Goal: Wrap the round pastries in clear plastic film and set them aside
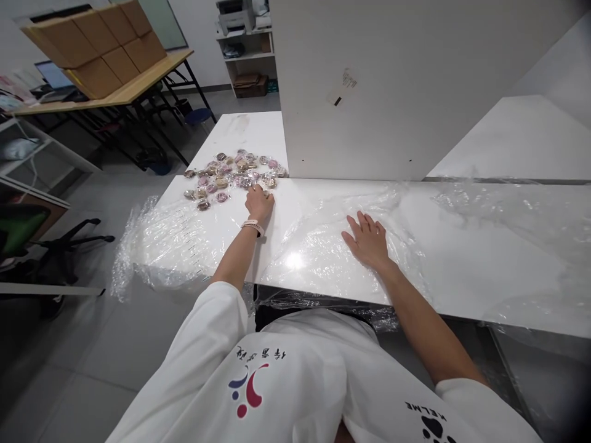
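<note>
A spread of small round pieces in clear wrappers [221,183], pink, brown and tan, lies on the white table [318,197] toward the left. At the near right edge of this spread is my left hand [259,203], a pale band around its wrist. Its fingers are bent down and close together against the pieces; whatever lies under the fingertips is hidden. My right hand [368,241] rests flat with fingers apart on a clear plastic sheet [314,246] in front of me. The sheet is thin and wrinkled, and hangs over the front edge.
Crumpled clear bubble wrap [170,240] covers the table's left end. More clear plastic [530,215] lies at the right. A tall white panel [360,92] rises behind the table. Beyond stand a wooden desk with cardboard boxes [101,49], an office chair [28,234] and a shelf [249,56].
</note>
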Tool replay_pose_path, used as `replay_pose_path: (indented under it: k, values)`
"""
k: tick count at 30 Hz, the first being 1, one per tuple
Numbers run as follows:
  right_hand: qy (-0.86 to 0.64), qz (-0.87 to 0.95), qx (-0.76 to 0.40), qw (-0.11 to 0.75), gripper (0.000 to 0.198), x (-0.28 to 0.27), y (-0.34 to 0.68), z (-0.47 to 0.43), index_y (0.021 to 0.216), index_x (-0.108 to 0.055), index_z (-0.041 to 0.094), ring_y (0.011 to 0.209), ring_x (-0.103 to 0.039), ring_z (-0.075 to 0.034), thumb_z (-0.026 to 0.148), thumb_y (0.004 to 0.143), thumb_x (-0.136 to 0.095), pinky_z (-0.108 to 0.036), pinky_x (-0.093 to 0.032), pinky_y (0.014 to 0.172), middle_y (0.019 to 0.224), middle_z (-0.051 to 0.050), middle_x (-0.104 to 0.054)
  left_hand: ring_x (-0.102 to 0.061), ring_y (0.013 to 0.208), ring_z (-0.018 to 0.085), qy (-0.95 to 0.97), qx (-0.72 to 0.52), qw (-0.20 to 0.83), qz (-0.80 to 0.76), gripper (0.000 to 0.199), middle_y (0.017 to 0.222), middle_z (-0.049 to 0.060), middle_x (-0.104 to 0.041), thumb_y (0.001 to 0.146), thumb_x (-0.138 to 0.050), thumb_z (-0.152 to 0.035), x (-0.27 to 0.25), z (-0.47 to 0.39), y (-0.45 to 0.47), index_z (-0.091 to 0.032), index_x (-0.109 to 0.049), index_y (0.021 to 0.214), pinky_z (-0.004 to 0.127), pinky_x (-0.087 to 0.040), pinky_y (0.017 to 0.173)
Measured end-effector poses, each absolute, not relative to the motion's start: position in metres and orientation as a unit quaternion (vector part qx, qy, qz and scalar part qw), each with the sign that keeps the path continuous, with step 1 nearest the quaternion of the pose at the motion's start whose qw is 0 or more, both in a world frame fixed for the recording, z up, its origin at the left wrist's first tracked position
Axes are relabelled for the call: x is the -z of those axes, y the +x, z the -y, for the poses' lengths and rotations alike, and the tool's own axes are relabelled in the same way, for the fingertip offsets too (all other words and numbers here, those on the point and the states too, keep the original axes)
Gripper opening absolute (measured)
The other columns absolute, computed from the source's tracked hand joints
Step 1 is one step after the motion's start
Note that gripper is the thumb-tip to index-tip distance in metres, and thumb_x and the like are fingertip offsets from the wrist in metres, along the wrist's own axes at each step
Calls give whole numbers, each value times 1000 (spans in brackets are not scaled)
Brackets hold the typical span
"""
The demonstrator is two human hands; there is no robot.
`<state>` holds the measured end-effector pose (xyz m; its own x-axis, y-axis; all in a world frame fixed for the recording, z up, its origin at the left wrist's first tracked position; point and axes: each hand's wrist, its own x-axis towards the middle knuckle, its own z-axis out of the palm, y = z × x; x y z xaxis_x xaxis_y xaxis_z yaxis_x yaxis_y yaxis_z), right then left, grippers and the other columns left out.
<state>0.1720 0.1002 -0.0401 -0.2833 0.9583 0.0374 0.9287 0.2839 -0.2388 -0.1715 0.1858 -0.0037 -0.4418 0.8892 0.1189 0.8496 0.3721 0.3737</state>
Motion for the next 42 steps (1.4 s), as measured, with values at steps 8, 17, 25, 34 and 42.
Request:
replay_pose_path:
  k: [8, 17, 25, 34, 42]
  values:
    - [-611, 777, -97, 112, 70, 42, 160, -126, 154, -33, 23, 152, -15, -31, 61, 98, -15, -58, -12, 120, 165, -9, -19, -61, 108, 34, 509, -198, 128, -828, 48, 111, 17, -65, 78, -64, -31, -46, -164, -166, -13, -53, 121, 46, -45, 90]
    - [-619, 762, -165, 93, 66, 24, 159, -148, 153, -35, 20, 152, -15, -31, 55, 98, -31, -55, -15, 121, 165, -10, -19, -63, 88, 25, 816, -181, 208, -508, 37, 108, 14, -63, 90, -54, -31, -23, -34, 11, -18, -55, 124, 39, -52, 71]
    - [-546, 784, -170, 241, 60, -13, 196, -21, 152, -37, 29, 141, -38, -27, 56, 101, -26, -48, -36, 113, 151, -6, -46, -6, 154, 36, 881, -137, 169, -421, 100, 166, 16, -9, 84, -56, -69, 3, 19, -41, -26, -6, 158, 60, -10, 122]
    - [-461, 868, -65, 175, 63, 40, 195, 50, 155, -32, 27, 149, -27, -28, 38, 97, -54, -51, -28, 118, 164, -9, -23, -9, 154, 25, 896, -137, 100, -411, 65, 165, 8, -18, 99, -46, -21, 24, 43, -70, -32, -20, 157, 55, -16, 123]
    - [-473, 823, -95, 298, 20, 21, 229, 63, 106, -70, 25, 109, -67, -22, 22, 97, -52, -38, -49, 97, 114, -4, -73, -36, 146, 22, 877, -151, 226, -395, 39, 150, 3, -51, 105, -32, -31, -3, 25, -65, -27, -60, 132, 49, -28, 120]
